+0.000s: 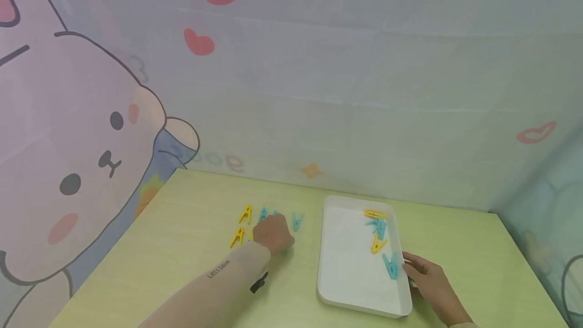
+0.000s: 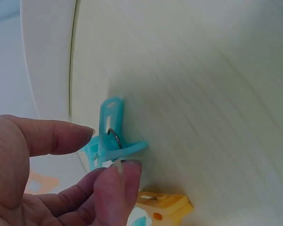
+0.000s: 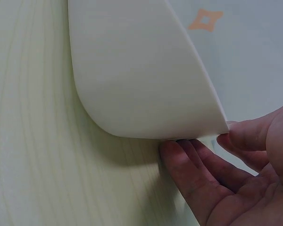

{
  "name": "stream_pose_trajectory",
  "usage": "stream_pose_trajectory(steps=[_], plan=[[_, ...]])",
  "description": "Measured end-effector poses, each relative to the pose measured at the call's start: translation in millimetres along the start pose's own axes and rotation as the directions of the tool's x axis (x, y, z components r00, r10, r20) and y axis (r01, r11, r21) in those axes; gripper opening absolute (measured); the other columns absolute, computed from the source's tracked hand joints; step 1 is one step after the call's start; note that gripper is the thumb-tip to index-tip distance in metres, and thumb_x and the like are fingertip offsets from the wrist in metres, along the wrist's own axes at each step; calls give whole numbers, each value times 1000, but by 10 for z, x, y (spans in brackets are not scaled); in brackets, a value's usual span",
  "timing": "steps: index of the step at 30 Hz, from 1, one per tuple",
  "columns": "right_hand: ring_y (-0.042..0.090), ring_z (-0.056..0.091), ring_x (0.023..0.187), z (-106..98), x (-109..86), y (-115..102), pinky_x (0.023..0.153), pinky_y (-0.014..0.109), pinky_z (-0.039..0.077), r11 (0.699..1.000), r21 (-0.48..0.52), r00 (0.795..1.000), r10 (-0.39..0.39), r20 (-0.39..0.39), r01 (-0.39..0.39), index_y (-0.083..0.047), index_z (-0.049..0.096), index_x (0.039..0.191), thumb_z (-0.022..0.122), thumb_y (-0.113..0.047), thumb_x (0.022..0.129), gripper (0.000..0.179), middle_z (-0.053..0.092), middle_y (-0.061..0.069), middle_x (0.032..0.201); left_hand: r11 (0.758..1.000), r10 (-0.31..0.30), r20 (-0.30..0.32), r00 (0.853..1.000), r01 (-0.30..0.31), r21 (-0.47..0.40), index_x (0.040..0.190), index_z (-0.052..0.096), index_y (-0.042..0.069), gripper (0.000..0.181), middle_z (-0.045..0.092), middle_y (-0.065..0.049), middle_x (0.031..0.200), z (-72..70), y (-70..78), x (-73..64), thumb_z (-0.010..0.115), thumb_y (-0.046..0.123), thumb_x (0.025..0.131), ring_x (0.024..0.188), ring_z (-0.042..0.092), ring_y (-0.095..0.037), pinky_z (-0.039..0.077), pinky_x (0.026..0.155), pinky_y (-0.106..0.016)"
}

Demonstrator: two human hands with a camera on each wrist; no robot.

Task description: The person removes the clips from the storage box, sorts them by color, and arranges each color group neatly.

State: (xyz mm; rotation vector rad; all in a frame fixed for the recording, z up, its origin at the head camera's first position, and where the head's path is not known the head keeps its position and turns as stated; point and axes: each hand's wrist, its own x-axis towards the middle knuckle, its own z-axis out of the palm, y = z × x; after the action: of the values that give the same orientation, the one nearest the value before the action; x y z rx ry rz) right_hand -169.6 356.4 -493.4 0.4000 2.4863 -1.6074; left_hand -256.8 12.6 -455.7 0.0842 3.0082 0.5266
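My left hand (image 1: 273, 234) is low over a group of plastic clothespins left of the tray. In the left wrist view, its thumb and forefinger stand apart on either side of a teal clothespin (image 2: 112, 125) with a metal spring ring, fingertips right at it. Just beyond those fingers is a yellow clothespin (image 2: 167, 206). My right hand (image 1: 428, 280) grips the right side of a white tray (image 3: 132, 70), thumb at the rim and fingers against the underside. Inside the tray lie teal clothespins (image 1: 390, 265) and yellow clothespins (image 1: 377, 244) along the right side.
Two yellow clothespins (image 1: 238, 237) and a teal clothespin (image 1: 297, 221) lie on the pale wood-grain table (image 1: 182, 227) around my left hand. Behind the table hangs a printed cloth (image 1: 364, 90) with hearts and a cartoon rabbit.
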Motion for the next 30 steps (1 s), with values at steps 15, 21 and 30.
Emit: stream_pose_trajectory(steps=[15,21,30], plan=[[41,57,116,1,22,18,79,43,57,1000,2,1000,14,-7,-14,6,42,144,53,-21,103,50,44,33,142,980,109,-23,994,-112,-164,54,25,19,33,16,9,48,-31,375,5,54,11,66,45,14,-8,12,42,-25],[39,58,116,-8,46,29,78,43,57,1000,-7,1000,22,-11,-22,5,44,143,53,-22,103,49,47,32,140,972,144,10,990,-139,-190,56,33,17,32,25,8,50,40,692,-10,61,18,72,46,21,-10,18,42,-25],[40,57,117,3,31,31,79,43,57,1000,7,1000,11,-13,-11,6,45,143,53,-20,103,48,47,32,140,913,159,103,982,-107,-393,95,67,6,23,65,-2,79,206,1180,-131,69,22,79,52,61,-17,50,54,-31]])
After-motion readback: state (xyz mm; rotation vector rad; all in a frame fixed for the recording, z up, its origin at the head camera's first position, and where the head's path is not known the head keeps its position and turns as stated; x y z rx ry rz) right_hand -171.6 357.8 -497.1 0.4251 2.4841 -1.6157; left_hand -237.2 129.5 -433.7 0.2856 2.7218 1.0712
